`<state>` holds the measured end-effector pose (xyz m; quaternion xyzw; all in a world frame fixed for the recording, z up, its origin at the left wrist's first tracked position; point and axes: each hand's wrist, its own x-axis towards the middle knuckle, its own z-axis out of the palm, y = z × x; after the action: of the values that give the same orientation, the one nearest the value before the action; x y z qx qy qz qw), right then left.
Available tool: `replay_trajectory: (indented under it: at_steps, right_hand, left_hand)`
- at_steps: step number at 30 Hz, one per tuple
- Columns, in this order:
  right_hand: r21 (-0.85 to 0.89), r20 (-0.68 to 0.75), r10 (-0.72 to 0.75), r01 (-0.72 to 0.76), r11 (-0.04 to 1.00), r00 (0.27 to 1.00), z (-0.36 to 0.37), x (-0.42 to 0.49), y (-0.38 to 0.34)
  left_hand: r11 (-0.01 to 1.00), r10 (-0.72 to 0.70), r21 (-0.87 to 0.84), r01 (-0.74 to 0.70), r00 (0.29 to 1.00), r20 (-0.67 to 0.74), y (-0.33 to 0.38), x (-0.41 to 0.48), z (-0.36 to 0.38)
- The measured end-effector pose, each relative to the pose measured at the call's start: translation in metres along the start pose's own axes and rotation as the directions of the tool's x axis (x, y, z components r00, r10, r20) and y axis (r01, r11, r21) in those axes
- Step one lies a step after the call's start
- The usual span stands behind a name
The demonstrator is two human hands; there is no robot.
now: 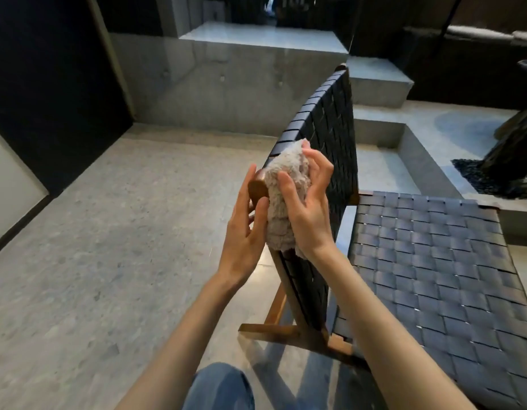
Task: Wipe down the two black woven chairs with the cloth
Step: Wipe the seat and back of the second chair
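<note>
A black woven chair (427, 261) with a brown wooden frame stands in front of me, its backrest (330, 128) edge-on and its seat stretching to the right. A fluffy beige cloth (281, 199) is draped over the near top corner of the backrest. My right hand (308, 208) presses the cloth against the woven straps, fingers spread over it. My left hand (246, 229) rests against the wooden end of the top rail on the other side, thumb touching the cloth's edge. Only one chair is in view.
Grey terrazzo floor (108, 247) spreads to the left. Concrete steps (377, 84) and a raised ledge lie behind the chair. A dark trunk in black gravel (493, 179) stands at the right. My knee in blue jeans (217, 386) shows at the bottom.
</note>
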<state>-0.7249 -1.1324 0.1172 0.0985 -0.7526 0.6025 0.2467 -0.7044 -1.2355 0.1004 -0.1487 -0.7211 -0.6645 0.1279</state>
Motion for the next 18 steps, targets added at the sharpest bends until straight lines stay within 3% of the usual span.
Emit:
replay_trajectory:
  at_steps: [3, 9, 13, 18]
  right_hand:
    - [-0.034, -0.016, -0.160, 0.159, 0.987, 0.987, 0.004, -0.001, 0.015]
    - [-0.036, -0.076, -0.267, 0.265, 0.964, 0.961, 0.003, -0.021, 0.048]
    - [-0.019, -0.051, -0.265, 0.264, 0.964, 0.963, -0.011, -0.050, 0.083]
    - [-0.046, -0.023, -0.120, 0.119, 0.992, 0.992, -0.039, -0.104, 0.144]
  left_hand:
    - [0.993, 0.114, -0.022, -0.115, 0.993, -0.030, -0.022, 0.001, 0.003]
    - [0.981, 0.159, -0.096, -0.169, 0.982, -0.103, -0.055, -0.013, 0.019]
    - [0.986, 0.144, -0.073, -0.153, 0.983, -0.114, -0.073, -0.030, 0.034]
    - [0.992, 0.109, -0.055, -0.115, 0.989, -0.099, -0.095, -0.057, 0.052]
